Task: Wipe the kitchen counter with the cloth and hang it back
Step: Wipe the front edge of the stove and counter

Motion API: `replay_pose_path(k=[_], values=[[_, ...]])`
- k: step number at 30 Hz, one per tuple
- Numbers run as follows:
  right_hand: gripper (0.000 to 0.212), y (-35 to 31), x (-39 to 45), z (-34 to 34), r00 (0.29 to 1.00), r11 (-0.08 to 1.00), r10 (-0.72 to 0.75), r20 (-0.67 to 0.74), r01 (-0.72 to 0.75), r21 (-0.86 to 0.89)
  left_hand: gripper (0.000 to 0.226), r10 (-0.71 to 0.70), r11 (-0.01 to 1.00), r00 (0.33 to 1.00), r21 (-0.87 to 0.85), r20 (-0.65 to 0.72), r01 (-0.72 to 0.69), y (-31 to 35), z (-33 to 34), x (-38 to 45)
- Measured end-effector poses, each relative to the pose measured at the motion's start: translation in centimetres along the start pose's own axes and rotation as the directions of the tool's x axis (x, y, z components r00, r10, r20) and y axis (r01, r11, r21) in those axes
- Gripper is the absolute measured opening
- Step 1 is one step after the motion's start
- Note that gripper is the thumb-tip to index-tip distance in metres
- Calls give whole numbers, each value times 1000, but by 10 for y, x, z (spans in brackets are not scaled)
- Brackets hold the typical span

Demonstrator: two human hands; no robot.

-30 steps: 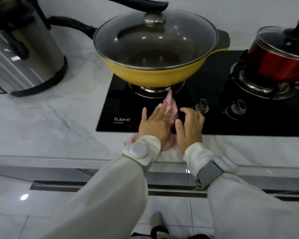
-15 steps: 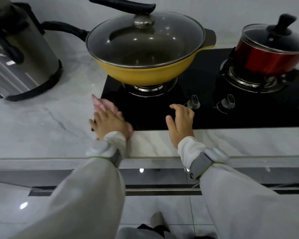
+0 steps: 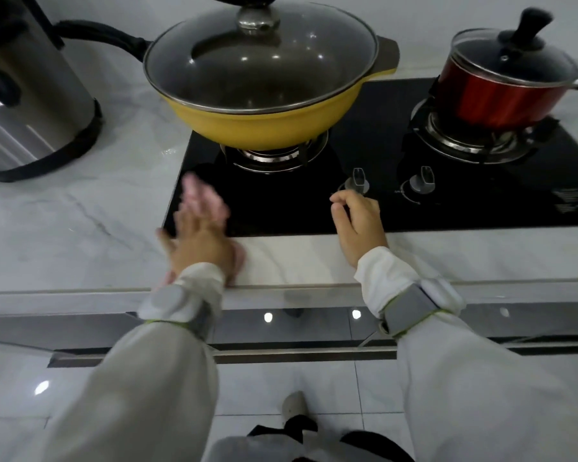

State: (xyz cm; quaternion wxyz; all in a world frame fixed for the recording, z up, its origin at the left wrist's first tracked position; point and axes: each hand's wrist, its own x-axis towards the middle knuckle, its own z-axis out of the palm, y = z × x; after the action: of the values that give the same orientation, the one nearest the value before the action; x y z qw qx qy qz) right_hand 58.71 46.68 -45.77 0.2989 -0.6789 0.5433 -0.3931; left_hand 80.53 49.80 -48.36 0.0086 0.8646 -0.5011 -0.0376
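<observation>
Two hands: both over the front of the counter, seen from the single head view.
Left hand [image 3: 199, 241]: flat and spread, palm down, pressing the pink cloth [image 3: 202, 200]; blurred, so finger detail is unclear.
Cloth position: under the left palm, straddling the front-left corner of the black glass hob [image 3: 281, 208] and the marble counter [image 3: 80, 208]; pink edges show beyond the fingertips and beside the wrist.
Right hand [image 3: 359, 221]: empty, fingers loosely curled, resting at the hob's front edge just below the left burner knob [image 3: 357, 181]; it grips nothing.
On the hob: yellow wok [image 3: 264, 128] with a glass lid on the left burner, red pot [image 3: 501, 98] with lid on the right burner.
Far left: steel appliance [image 3: 30, 95] standing on the marble, well apart from the cloth.
Step in hand: wiping, by my judgement mid-stroke near the hob's corner.
Progress: the marble to the left looks not yet reached; hanging the cloth is not yet done.
Next move calls for: steady downward pressure, sweeping across the marble while staying clear of the wok's burner and the knobs.
</observation>
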Motion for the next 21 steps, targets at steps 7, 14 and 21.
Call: replay_pose_path(k=[7,14,21], values=[[22,20,-17,-34,999,997,52,5,-52,-52,64,-202,978,971,-28,126,207,98,-2,-54],[22,47,-39,-117,974,988,130,-186,-143,-58,65,600,787,781,49,174,-615,254,6,-155],[30,63,-47,-135,973,978,166,-158,-183,-102,70,647,753,757,76,96,-653,226,14,-140]])
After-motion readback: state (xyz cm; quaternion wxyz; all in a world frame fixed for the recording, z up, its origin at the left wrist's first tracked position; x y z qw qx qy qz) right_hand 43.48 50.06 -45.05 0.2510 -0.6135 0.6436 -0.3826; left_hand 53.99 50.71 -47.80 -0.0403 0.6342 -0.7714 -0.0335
